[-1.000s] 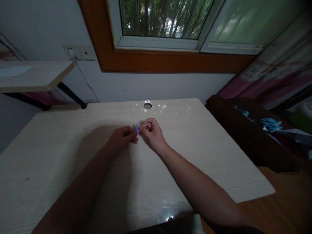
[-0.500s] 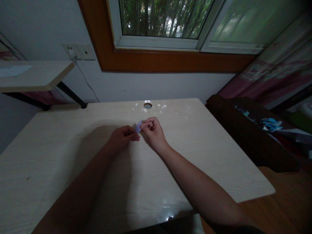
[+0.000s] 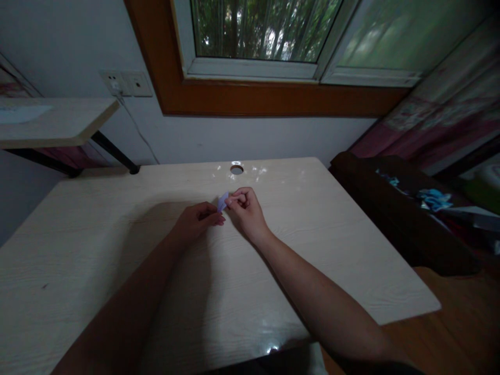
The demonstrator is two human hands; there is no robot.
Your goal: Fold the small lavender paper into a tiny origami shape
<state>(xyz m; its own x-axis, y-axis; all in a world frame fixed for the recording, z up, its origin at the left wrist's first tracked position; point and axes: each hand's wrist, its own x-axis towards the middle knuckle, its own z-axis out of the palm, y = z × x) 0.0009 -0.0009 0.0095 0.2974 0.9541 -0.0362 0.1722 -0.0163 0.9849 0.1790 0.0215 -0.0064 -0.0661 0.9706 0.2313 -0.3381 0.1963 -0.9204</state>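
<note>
In the head view, both hands meet over the middle of the pale wooden desk (image 3: 117, 250). The right hand (image 3: 245, 212) has its fingers curled and pinched on a small light purple piece (image 3: 222, 201), probably folded paper, though it is too small and dim to be sure. The left hand (image 3: 195, 221) rests on the desk with its fingertips closed at the lower edge of the same piece. Just behind the hands is a round cable hole (image 3: 236, 169). A window (image 3: 258, 36) is above the desk.
</note>
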